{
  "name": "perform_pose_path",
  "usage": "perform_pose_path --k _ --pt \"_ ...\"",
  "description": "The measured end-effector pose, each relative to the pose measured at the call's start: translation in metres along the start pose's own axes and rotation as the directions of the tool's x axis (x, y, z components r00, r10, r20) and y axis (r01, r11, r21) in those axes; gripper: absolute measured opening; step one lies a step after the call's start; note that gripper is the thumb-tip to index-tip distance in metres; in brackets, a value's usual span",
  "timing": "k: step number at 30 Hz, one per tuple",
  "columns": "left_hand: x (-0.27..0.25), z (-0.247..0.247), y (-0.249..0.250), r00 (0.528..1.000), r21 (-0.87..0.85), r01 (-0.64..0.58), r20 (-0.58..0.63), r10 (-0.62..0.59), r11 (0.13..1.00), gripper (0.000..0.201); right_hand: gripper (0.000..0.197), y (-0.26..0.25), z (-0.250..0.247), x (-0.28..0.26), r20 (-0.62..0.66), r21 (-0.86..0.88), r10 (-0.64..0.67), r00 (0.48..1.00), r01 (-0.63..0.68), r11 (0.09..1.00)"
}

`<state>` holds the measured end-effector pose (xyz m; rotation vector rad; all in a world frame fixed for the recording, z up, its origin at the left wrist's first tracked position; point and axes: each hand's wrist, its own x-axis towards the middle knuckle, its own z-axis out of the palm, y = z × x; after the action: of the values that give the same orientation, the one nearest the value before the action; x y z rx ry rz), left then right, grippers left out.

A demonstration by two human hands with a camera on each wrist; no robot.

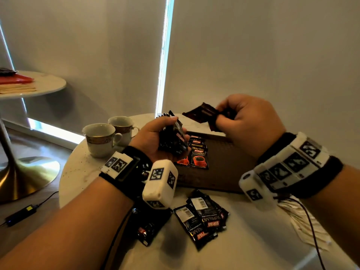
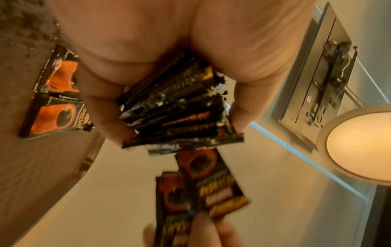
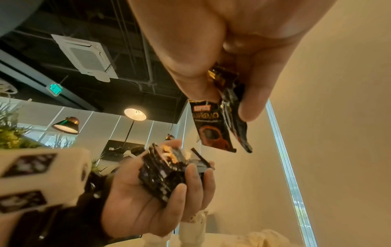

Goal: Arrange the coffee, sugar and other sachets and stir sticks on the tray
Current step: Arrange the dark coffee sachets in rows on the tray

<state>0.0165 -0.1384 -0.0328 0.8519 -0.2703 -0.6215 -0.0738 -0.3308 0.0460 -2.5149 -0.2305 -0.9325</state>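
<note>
My left hand (image 1: pixel 159 137) grips a thick stack of black coffee sachets (image 1: pixel 172 141) above the left end of the dark wooden tray (image 1: pixel 224 168); the stack (image 2: pixel 180 107) shows edge-on in the left wrist view. My right hand (image 1: pixel 247 121) pinches two black coffee sachets (image 1: pixel 204 115) between thumb and fingers, raised over the tray's far edge; the pair (image 3: pixel 220 123) hangs down in the right wrist view. A short row of coffee sachets (image 1: pixel 196 152) lies overlapped on the tray. More coffee sachets (image 1: pixel 200 215) lie loose on the white table (image 1: pixel 81 172) in front of the tray.
Two white cups (image 1: pixel 103 139) with gold bands stand at the table's left side. Pale paper sachets (image 1: pixel 307 227) lie fanned at the right, under my right wrist. A second round table (image 1: pixel 44 82) with red and tan items stands at the far left. A cable (image 1: pixel 311 227) trails from my right wrist.
</note>
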Motion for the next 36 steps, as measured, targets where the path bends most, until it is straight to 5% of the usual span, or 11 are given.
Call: perform_pose_path --k 6,11,16,20,24,28,36 --pt "0.000 0.006 -0.007 0.998 -0.041 -0.001 0.070 0.004 0.999 0.050 0.013 -0.020 0.039 -0.014 0.165 0.006 -0.123 0.979 0.123 0.992" --pt "-0.003 0.003 -0.003 0.996 -0.042 0.021 0.091 -0.017 0.999 0.058 0.032 -0.016 0.046 -0.015 0.197 0.129 -0.177 0.964 0.153 0.980" --pt "-0.002 0.000 0.002 0.990 -0.033 0.029 0.141 -0.024 0.999 0.082 0.055 -0.010 0.042 -0.015 0.279 0.516 -0.091 0.956 -0.069 0.854" --pt "-0.003 0.003 -0.012 0.987 -0.006 0.013 0.158 -0.012 1.000 0.063 0.058 0.000 0.049 -0.014 0.301 0.487 -0.081 0.950 -0.080 0.870" --pt "-0.006 0.013 -0.018 0.983 -0.002 0.053 0.178 -0.052 0.999 0.048 0.060 0.011 0.060 -0.025 0.344 0.672 -0.038 0.938 -0.218 0.708" --pt "-0.007 0.015 -0.017 0.974 0.004 0.126 0.188 -0.125 0.992 0.049 0.062 0.022 0.061 -0.032 0.307 0.720 -0.036 0.951 -0.207 0.663" --pt "-0.007 0.027 -0.034 0.982 0.082 0.131 0.123 -0.140 0.988 0.053 0.062 0.041 0.067 -0.035 0.454 0.801 -0.073 0.888 -0.371 0.469"
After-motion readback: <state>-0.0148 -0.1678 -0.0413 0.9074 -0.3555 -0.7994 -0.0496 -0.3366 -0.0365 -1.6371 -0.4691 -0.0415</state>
